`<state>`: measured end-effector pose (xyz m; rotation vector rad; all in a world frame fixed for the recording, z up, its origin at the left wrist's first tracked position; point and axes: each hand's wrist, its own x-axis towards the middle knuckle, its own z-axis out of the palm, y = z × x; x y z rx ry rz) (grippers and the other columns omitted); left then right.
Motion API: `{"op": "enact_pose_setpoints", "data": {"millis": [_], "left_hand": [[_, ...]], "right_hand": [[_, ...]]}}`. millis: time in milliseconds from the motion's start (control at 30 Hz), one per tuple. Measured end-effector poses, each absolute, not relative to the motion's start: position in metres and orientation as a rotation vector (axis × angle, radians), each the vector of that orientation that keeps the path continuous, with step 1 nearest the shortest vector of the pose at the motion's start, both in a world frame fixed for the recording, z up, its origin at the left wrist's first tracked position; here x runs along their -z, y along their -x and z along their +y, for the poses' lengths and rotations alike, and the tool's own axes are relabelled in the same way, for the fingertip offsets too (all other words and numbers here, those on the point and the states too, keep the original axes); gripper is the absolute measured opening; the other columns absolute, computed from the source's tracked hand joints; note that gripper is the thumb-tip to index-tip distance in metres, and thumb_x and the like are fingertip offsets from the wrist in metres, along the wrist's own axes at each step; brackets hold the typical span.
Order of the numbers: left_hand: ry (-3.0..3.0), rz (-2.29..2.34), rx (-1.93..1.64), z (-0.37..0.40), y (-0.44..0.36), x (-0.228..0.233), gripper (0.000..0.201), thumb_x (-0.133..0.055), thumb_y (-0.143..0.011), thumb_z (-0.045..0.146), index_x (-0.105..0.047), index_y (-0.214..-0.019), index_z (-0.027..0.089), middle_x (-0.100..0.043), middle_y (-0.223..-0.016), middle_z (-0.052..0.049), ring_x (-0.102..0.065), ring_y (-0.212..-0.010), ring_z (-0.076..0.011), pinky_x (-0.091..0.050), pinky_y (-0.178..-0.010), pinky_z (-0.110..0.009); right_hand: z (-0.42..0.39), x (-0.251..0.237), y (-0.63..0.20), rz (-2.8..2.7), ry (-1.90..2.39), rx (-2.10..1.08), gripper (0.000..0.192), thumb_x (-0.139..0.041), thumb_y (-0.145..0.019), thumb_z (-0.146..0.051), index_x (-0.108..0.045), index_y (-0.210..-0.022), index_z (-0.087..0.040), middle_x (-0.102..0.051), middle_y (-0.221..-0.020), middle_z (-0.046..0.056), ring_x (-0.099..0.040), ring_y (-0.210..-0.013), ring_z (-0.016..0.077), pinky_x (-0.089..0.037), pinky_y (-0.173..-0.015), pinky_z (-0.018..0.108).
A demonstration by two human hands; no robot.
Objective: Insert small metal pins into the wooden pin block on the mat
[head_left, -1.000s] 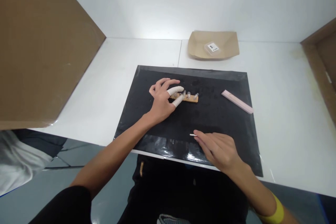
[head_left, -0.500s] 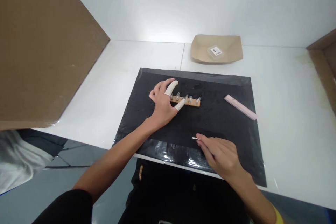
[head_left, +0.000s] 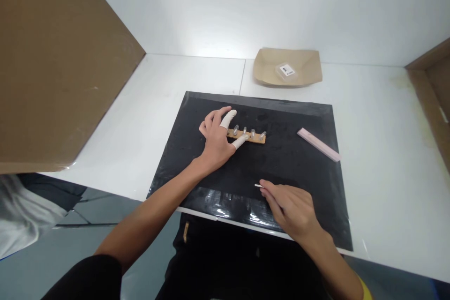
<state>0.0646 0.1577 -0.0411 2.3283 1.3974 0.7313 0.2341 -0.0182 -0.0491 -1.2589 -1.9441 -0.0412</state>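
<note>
Resting near the middle of the frame, the person's left hand (head_left: 217, 133) is lying on a black mat (head_left: 295, 183), its white-capped thumb and forefinger loosely apart and pressing on the left end of a small wooden strip (head_left: 253, 137). That strip is lying flat, running left to right, with a row of little metal pegs (head_left: 252, 132) standing up along it. Lower and to the right, the right hand (head_left: 290, 206) is hovering low over the mat's near edge with its fingers drawn together, pinching a thin metal pin (head_left: 258, 185) whose tip is poking out to the left of the fingertips. The two hands are staying well apart from each other. Toward the right of the mat, a pale pink bar (head_left: 318, 144) is lying at a slant. Beyond the mat, in the upper right of the frame, a brown paper tray (head_left: 270, 68) is sitting on the white table (head_left: 379, 122), holding a small clear packet (head_left: 286, 71) with a white label. A brown cardboard panel (head_left: 56, 65) is filling the upper left.
</note>
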Motion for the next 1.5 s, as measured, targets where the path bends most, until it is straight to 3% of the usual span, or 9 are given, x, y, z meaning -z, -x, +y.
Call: {"op": "enact_pose_setpoints", "data": {"millis": [300, 467, 567, 700, 900, 1133, 1333, 1500], "left_hand": [[-2.329, 1.288, -0.823, 0.157, -0.058, 0.042, 0.077, -0.087, -0.080, 0.038, -0.050, -0.146, 0.029, -0.050, -0.158, -0.013, -0.041, -0.143, -0.0376, -0.027, -0.118, -0.054], [-2.398, 1.125, -0.861, 0.156, -0.052, 0.045, 0.104, -0.090, -0.072, 0.061, -0.038, -0.156, 0.031, -0.034, -0.167, -0.018, -0.032, -0.151, -0.0412, -0.023, -0.123, -0.056], [-2.398, 1.101, -0.879, 0.156, -0.052, 0.049, 0.112, -0.086, -0.070, 0.071, -0.031, -0.159, 0.031, -0.027, -0.170, -0.020, -0.027, -0.154, -0.0431, -0.020, -0.123, -0.059], [-2.381, 1.051, -0.986, 0.159, -0.054, 0.056, 0.102, -0.071, -0.082, 0.076, -0.027, -0.160, 0.028, -0.026, -0.170, -0.021, -0.028, -0.154, -0.0412, -0.020, -0.123, -0.058], [-2.150, 1.257, -1.177, 0.162, -0.057, 0.056, 0.077, -0.053, -0.096, 0.069, -0.036, -0.155, 0.023, -0.035, -0.167, -0.020, -0.034, -0.152, -0.0373, -0.024, -0.123, -0.056], [-1.805, 1.518, -1.265, 0.170, -0.059, 0.057, 0.057, -0.049, -0.103, 0.058, -0.047, -0.148, 0.023, -0.044, -0.161, -0.017, -0.039, -0.151, -0.0325, -0.026, -0.126, -0.055], [-1.760, 1.530, -1.248, 0.173, -0.059, 0.059, 0.052, -0.048, -0.105, 0.056, -0.053, -0.144, 0.022, -0.050, -0.157, -0.018, -0.043, -0.149, -0.0329, -0.028, -0.125, -0.058], [-1.801, 1.498, -1.204, 0.173, -0.059, 0.060, 0.052, -0.051, -0.105, 0.056, -0.053, -0.144, 0.022, -0.049, -0.159, -0.017, -0.043, -0.149, -0.0324, -0.030, -0.125, -0.057]], "right_hand": [[-0.019, 0.049, -0.235, -1.901, 1.281, 0.020, 0.024, -0.063, -0.101, -0.005, -0.065, -0.123, -0.012, -0.080, -0.088, 0.006, -0.074, -0.066, 0.0140, -0.060, -0.062, 0.028], [-0.021, 0.054, -0.236, -1.810, 1.332, -0.010, 0.026, -0.065, -0.098, -0.004, -0.067, -0.122, -0.015, -0.079, -0.089, 0.006, -0.073, -0.069, 0.0143, -0.058, -0.065, 0.026], [-0.021, 0.055, -0.236, -1.760, 1.378, -0.080, 0.019, -0.065, -0.098, -0.007, -0.068, -0.115, -0.016, -0.073, -0.076, 0.001, -0.064, -0.057, 0.0105, -0.052, -0.059, 0.024], [-0.019, 0.053, -0.236, -1.721, 1.411, -0.119, 0.010, -0.063, -0.099, -0.012, -0.069, -0.106, -0.017, -0.064, -0.066, -0.004, -0.054, -0.050, 0.0073, -0.048, -0.055, 0.021], [-0.017, 0.058, -0.238, -1.741, 1.466, -0.104, 0.011, -0.063, -0.102, -0.018, -0.071, -0.110, -0.017, -0.067, -0.072, -0.003, -0.059, -0.054, 0.0082, -0.050, -0.057, 0.022], [-0.013, 0.063, -0.239, -1.805, 1.484, -0.103, 0.017, -0.058, -0.104, -0.023, -0.073, -0.108, -0.018, -0.072, -0.078, 0.000, -0.066, -0.062, 0.0114, -0.054, -0.065, 0.024], [-0.013, 0.063, -0.241, -1.796, 1.503, -0.113, 0.019, -0.057, -0.104, -0.028, -0.074, -0.107, -0.018, -0.073, -0.079, 0.000, -0.066, -0.061, 0.0114, -0.053, -0.063, 0.023], [-0.012, 0.069, -0.240, -1.777, 1.605, -0.080, 0.027, -0.057, -0.105, -0.036, -0.077, -0.103, -0.019, -0.061, -0.059, -0.004, -0.059, -0.049, 0.0114, -0.043, -0.052, 0.024]]}}
